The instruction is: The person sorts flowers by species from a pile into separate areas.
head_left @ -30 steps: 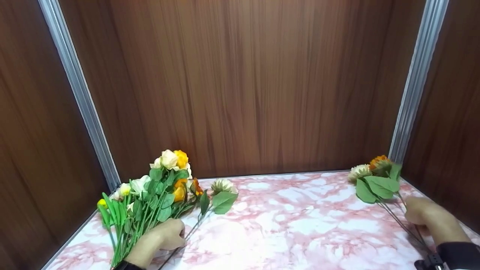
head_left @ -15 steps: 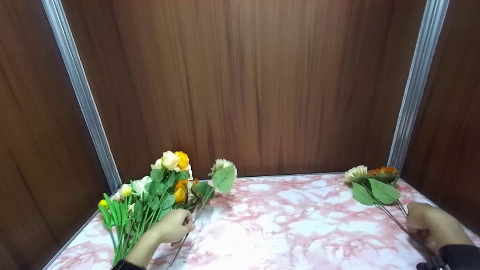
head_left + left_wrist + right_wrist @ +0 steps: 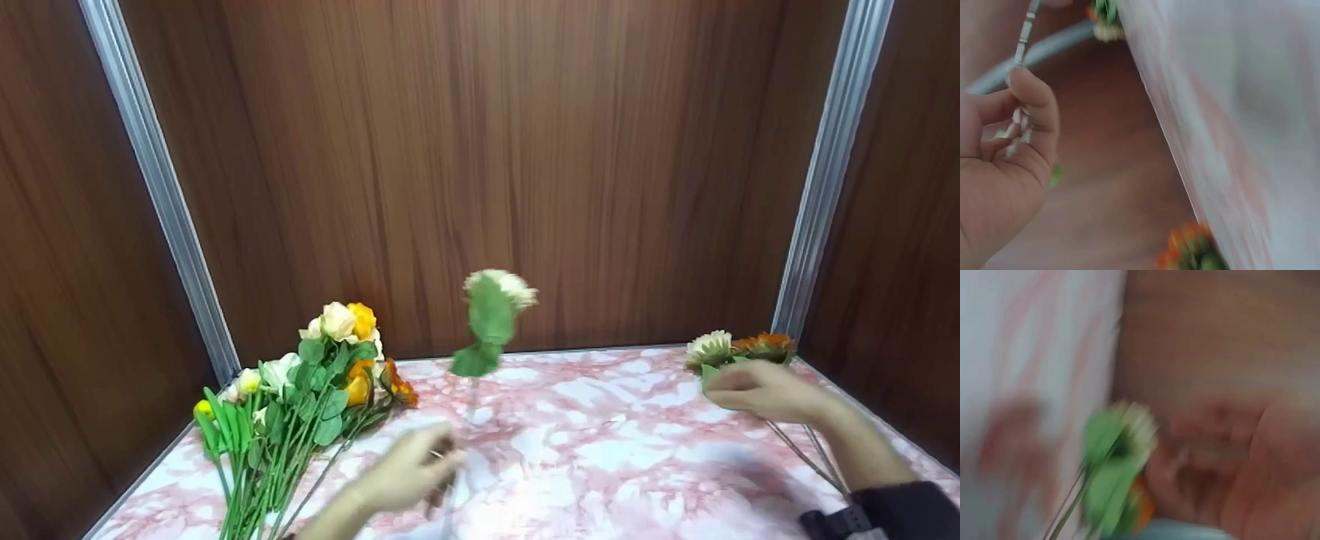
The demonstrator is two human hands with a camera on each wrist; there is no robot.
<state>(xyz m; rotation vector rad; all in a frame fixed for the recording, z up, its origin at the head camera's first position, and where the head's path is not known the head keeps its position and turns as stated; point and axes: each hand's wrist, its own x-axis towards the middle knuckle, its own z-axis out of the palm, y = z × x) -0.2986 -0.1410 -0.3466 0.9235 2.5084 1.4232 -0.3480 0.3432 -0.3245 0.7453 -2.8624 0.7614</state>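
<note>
In the head view my left hand (image 3: 409,469) pinches the stem of a cream-white artificial flower (image 3: 514,289) with green leaves, lifted upright above the table. The left wrist view has the fingers (image 3: 1039,104) curled round the thin stem. My right hand (image 3: 772,394) is above the right side, over the leaves of a second cream flower (image 3: 709,346) and an orange flower (image 3: 765,343), which lie together. It appears to hold nothing, its fingers loosely bent; motion blurs it in the right wrist view.
A bunch of mixed artificial flowers (image 3: 300,397), yellow, white, cream and orange, lies on the left of the pink marbled table (image 3: 615,465). Brown wood-look panels (image 3: 562,172) close in the back and sides, joined by metal corner posts (image 3: 817,195).
My left hand has lifted the cream flower away from the bunch, up and to the right. My right hand has left the stems of the orange and cream flowers and moved up and leftward.
</note>
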